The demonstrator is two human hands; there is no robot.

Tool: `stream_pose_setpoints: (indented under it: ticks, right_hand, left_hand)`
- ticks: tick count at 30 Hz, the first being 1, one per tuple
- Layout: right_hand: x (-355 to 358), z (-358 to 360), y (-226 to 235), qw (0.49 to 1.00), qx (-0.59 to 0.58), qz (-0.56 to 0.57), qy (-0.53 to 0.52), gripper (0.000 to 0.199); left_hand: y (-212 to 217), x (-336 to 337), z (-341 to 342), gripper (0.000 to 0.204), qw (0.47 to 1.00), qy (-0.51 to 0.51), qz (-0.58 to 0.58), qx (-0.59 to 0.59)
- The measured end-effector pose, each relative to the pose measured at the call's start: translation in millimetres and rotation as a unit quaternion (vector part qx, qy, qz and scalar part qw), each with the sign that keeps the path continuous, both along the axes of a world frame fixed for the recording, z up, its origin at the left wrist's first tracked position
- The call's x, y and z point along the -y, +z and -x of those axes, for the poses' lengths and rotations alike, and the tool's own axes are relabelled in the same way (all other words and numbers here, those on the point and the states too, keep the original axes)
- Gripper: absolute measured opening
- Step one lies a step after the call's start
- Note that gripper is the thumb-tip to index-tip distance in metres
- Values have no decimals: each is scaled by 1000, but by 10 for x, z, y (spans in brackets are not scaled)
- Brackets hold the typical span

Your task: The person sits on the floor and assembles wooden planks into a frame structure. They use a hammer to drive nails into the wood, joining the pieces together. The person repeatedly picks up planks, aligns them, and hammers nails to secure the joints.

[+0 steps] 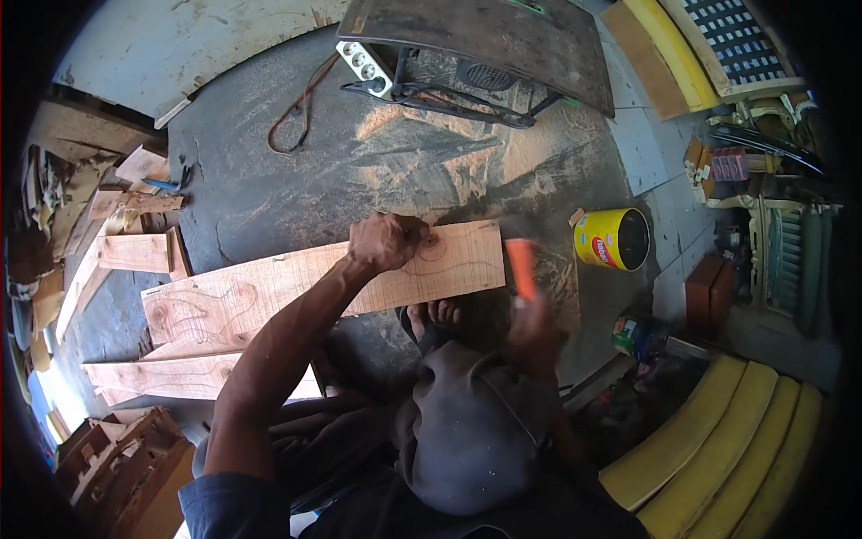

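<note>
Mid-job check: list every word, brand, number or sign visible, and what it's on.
Yellow tub: lettering on and around a red patch; I don't copy print.
Green container: markings too small to read.
Pink packs: too small to read.
Board: drawn curves, no readable lettering.

Head-worn wide fisheye, looking down from above, fairly near hands (386,243).

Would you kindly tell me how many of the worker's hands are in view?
2: the left hand is on the wide wooden plank, and the right hand, blurred, grips an orange tool just beyond the plank's right end.
</note>
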State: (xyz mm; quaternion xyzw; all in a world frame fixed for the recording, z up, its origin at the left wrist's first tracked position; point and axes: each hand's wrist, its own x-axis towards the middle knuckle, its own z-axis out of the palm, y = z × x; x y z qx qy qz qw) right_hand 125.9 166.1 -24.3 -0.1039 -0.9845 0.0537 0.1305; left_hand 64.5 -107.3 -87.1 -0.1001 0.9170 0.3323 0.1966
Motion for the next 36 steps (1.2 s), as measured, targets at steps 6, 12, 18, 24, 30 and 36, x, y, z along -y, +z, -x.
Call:
stream_pose_setpoints:
  ticks: [6,12,18,24,30,36]
  right_hand:
    - [-207,113,-75,956,59,237,161,27]
    - [-355,440,207,689,264,671,-75,33]
    - [-595,504,-157,641,359,671,-98,34]
    - [-574,549,-381,641,358,672,-101,30]
    - [-702,630,-461,657,381,642,-104,31]
    - [-601,719,-406,744,378,551,-8,33]
  left_hand:
    - [9,77,-52,33,1000,0,-25,-15]
    - [-24,23,27,32,999,10,-25,-28]
    - [-153,20,72,32,997,30,-65,-8]
    - [-70,29,95,30,995,43,-81,30]
    - [23,-30,117,32,994,59,-72,60]
    - [69,-66,163,33,993,62,-66,79]
